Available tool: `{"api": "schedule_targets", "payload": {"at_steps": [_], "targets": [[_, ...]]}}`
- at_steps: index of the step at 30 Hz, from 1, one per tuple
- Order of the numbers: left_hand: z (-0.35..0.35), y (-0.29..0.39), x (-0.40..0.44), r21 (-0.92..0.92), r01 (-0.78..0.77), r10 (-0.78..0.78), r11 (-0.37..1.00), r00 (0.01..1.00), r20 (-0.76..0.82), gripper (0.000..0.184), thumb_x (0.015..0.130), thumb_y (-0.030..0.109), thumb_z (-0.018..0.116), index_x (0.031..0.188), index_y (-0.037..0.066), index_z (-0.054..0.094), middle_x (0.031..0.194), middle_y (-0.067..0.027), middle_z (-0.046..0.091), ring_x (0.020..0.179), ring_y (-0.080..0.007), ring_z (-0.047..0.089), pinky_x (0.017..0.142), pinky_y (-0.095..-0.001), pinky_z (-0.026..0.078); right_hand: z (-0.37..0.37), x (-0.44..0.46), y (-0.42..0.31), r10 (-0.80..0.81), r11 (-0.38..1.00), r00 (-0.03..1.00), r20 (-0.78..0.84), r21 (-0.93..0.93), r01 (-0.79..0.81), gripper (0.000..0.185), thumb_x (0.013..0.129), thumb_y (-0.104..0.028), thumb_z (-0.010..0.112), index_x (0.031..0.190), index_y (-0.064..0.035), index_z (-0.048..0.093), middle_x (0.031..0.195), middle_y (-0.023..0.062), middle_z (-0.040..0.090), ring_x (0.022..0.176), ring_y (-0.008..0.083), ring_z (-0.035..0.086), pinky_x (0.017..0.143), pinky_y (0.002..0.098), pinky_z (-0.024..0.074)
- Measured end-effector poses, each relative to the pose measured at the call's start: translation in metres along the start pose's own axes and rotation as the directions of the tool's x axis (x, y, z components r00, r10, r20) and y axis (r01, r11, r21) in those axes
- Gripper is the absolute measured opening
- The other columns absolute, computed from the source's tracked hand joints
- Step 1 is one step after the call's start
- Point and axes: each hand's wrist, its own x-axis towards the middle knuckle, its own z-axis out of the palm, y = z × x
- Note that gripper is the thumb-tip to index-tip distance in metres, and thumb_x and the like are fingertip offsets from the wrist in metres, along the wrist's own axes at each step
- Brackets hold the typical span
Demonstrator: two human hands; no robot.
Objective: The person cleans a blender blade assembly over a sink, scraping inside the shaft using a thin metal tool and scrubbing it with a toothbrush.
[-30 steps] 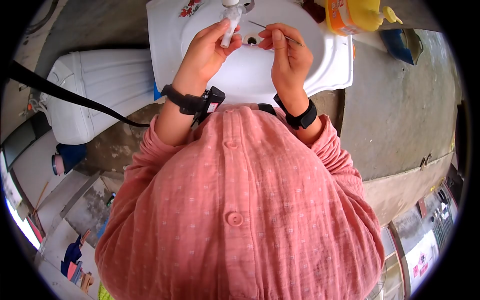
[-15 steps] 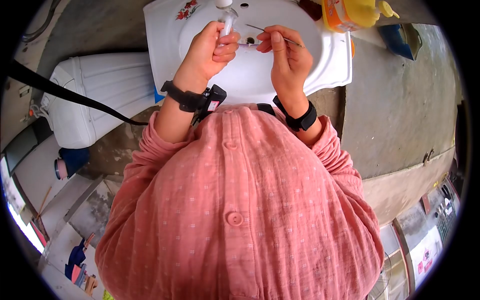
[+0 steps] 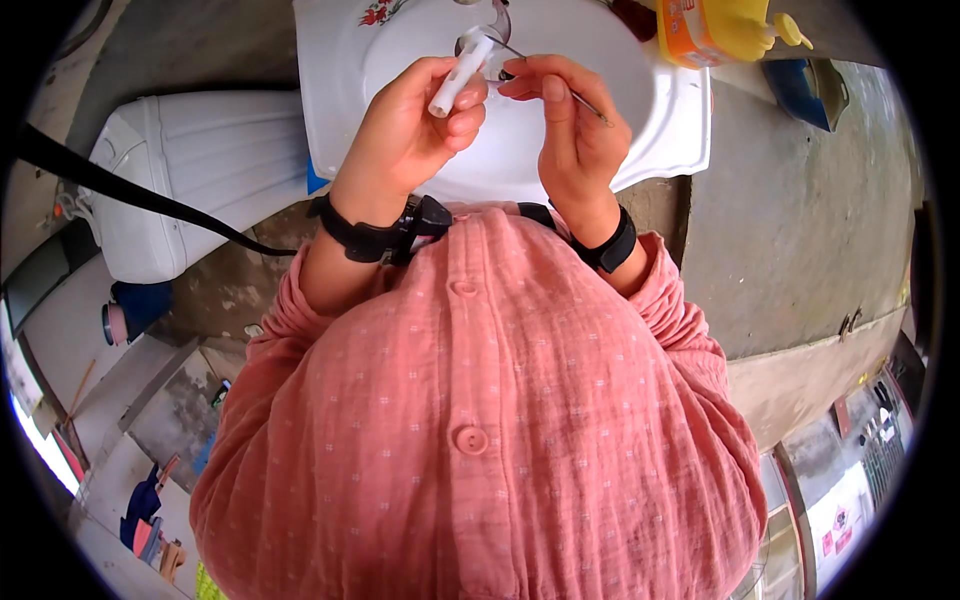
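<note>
Over a white washbasin [image 3: 325, 130], my left hand [image 3: 405, 120] is closed on a short white plastic tube [image 3: 462, 76], held at a slant between thumb and fingers. The tube's lower end faces me and looks hollow. My right hand [image 3: 580, 130] pinches a thin metal rod [image 3: 592, 108] between thumb and fingers. The rod points up and left, its tip at the tube's upper end. Whether the tip is inside or only touching, I cannot tell. Both wrists wear black straps.
A yellow bottle [image 3: 712, 32] with an orange label stands at the basin's right edge. To the left lies a large white plastic container [image 3: 205, 180]. A blue object [image 3: 800, 90] is at the upper right. Behind my hands, a shiny curved piece [image 3: 500, 18] shows above the drain.
My left hand has turned the tube, lowering its near end towards me and moving it away from the white tap-like piece. The rod's tip has shifted left to the tube's upper end.
</note>
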Motion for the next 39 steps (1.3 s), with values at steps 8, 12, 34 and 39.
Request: {"api": "schedule_targets", "payload": {"at_steps": [8, 12, 34, 39], "targets": [[0.002, 0.005, -0.020, -0.194, 0.111, -0.074, 0.975, 0.979, 0.189, 0.027, 0.094, 0.024, 0.038, 0.075, 0.005, 0.043, 0.062, -0.0008, 0.044, 0.048, -0.0072, 0.042, 0.039, -0.0193, 0.036, 0.006, -0.001, -0.007, -0.059, 0.998, 0.998, 0.003, 0.001, 0.059, 0.008, 0.082, 0.007, 0.055, 0.090, 0.0031, 0.055, 0.083, 0.0107, 0.061, 0.067, 0.0153, 0.063, 0.061, 0.0237, 0.0503], [0.008, 0.006, -0.025, -0.210, 0.118, -0.077, 0.971, 0.978, 0.195, 0.025, 0.094, 0.024, 0.038, 0.077, 0.005, 0.043, 0.062, -0.0012, 0.045, 0.047, -0.0072, 0.042, 0.038, -0.0189, 0.036, 0.008, 0.000, -0.007, -0.064, 0.997, 0.998, -0.013, 0.042, 0.065, 0.010, 0.082, 0.007, 0.055, 0.092, 0.0027, 0.054, 0.082, 0.0102, 0.061, 0.068, 0.0153, 0.062, 0.061, 0.0236, 0.0500], [0.030, 0.007, -0.035, -0.113, 0.016, -0.010, 0.993, 0.998, 0.056, 0.030, 0.096, 0.024, 0.033, 0.078, 0.002, 0.042, 0.062, -0.0008, 0.042, 0.041, -0.0069, 0.042, 0.034, -0.0198, 0.039, 0.009, 0.007, -0.011, -0.308, 0.934, 0.948, 0.080, -0.164, 0.318, 0.017, 0.073, 0.010, 0.060, 0.089, 0.0027, 0.057, 0.082, 0.0124, 0.062, 0.069, 0.0229, 0.062, 0.059, 0.0268, 0.0493], [0.031, 0.007, -0.035, -0.102, 0.024, -0.020, 0.995, 0.999, 0.034, 0.031, 0.096, 0.025, 0.034, 0.077, 0.003, 0.041, 0.061, -0.0007, 0.042, 0.041, -0.0069, 0.042, 0.034, -0.0198, 0.039, 0.009, 0.007, -0.014, -0.320, 0.933, 0.942, 0.102, -0.141, 0.333, 0.017, 0.072, 0.011, 0.061, 0.087, 0.0034, 0.057, 0.080, 0.0120, 0.061, 0.069, 0.0234, 0.061, 0.059, 0.0269, 0.0489]]}}
